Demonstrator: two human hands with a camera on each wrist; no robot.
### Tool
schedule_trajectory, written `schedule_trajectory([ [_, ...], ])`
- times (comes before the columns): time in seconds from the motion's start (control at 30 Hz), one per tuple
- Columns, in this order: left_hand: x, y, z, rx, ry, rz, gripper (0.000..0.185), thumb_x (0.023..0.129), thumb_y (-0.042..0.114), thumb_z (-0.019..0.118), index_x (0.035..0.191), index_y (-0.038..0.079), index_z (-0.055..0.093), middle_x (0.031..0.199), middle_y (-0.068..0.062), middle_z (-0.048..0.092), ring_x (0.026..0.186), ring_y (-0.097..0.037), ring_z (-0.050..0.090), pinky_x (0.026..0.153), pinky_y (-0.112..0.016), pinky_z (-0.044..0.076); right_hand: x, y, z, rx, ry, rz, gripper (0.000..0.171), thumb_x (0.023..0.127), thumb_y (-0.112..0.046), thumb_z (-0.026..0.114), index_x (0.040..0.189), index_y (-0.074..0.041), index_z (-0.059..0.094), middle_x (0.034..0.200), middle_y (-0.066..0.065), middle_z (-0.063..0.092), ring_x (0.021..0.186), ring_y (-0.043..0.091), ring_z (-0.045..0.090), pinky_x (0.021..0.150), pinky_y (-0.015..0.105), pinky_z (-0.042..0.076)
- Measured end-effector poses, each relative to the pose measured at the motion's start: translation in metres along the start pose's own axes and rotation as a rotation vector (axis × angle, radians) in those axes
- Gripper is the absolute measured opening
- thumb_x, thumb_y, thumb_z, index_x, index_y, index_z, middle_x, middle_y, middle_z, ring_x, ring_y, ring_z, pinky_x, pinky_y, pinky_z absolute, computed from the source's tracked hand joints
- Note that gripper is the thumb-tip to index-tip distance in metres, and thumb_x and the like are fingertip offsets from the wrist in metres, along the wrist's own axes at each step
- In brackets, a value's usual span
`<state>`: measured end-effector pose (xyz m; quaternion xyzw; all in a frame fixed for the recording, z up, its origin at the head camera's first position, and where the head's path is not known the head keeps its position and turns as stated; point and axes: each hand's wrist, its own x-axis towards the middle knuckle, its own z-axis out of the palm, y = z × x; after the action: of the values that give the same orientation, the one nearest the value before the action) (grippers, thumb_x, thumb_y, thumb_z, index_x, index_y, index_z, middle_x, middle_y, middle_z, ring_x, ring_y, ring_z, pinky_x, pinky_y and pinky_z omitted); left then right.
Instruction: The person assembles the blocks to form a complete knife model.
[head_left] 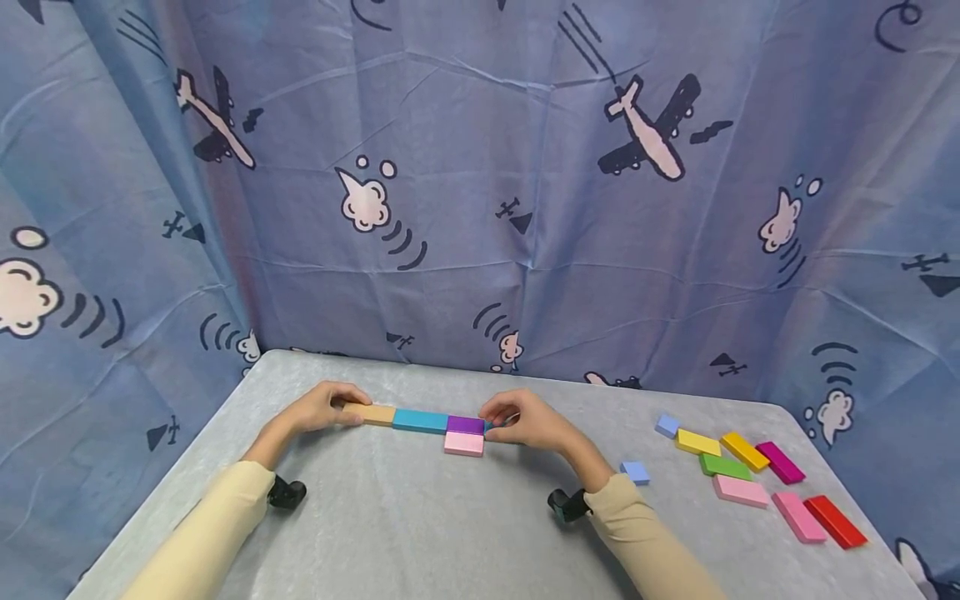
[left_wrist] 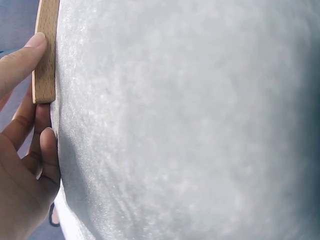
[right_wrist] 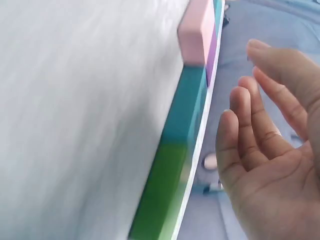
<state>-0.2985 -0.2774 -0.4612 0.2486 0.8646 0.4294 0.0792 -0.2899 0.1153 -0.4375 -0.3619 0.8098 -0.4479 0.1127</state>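
A row of wooden blocks lies across the table. My left hand [head_left: 330, 406] pinches the tan block [head_left: 372, 414] at the row's left end, thumb on its near face [left_wrist: 46, 65] and fingers behind. A blue block [head_left: 420, 421] joins it, then a purple block [head_left: 466, 425] with a light pink block [head_left: 464, 443] in front. My right hand [head_left: 522, 418] hovers at the row's right side, thumb and fingers apart with nothing between them. Under it, in the right wrist view, a teal block [right_wrist: 183, 107] and a green block [right_wrist: 157, 192] continue the row; the hand mostly hides them in the head view.
Loose blocks lie at the right: light blue [head_left: 635, 472], yellow [head_left: 698, 442], green [head_left: 725, 467], pink [head_left: 741, 491], magenta [head_left: 781, 462], red [head_left: 836, 522] and others. A patterned curtain [head_left: 480, 208] hangs behind the grey-covered table [head_left: 420, 533].
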Motion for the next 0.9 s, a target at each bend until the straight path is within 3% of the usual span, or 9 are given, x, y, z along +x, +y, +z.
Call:
schedule_trajectory([
  [0.23,-0.001,-0.001,0.000,0.003,0.004,0.006,0.028,0.080,0.006,0.074,0.107,0.001,0.068,0.098,-0.010,0.066,0.086,-0.026,0.057,0.073,-0.033,0.045,-0.043,-0.011,-0.033,0.008,0.054,0.081,0.025,0.080,0.000,0.072,0.104,0.003,0.066,0.098,0.023,0.062,0.086,0.033,0.058,0.076,0.043,0.048],
  [0.5,0.000,0.002,0.001,-0.008,0.010,0.007,0.027,0.080,0.005,0.074,0.106,0.001,0.068,0.097,-0.009,0.066,0.083,-0.023,0.056,0.070,-0.030,0.044,-0.097,0.026,-0.072,-0.031,0.128,0.096,0.025,0.084,-0.011,0.072,0.107,-0.004,0.066,0.102,0.020,0.062,0.087,0.028,0.059,0.075,0.036,0.049],
  [0.9,-0.001,0.002,0.002,-0.014,0.005,-0.008,0.027,0.080,0.005,0.073,0.106,0.001,0.068,0.097,-0.009,0.065,0.083,-0.024,0.055,0.069,-0.030,0.044,-0.194,0.043,-0.117,-0.057,0.215,0.317,0.037,0.086,-0.018,0.070,0.116,0.001,0.061,0.108,0.018,0.062,0.091,0.026,0.061,0.076,0.027,0.049],
])
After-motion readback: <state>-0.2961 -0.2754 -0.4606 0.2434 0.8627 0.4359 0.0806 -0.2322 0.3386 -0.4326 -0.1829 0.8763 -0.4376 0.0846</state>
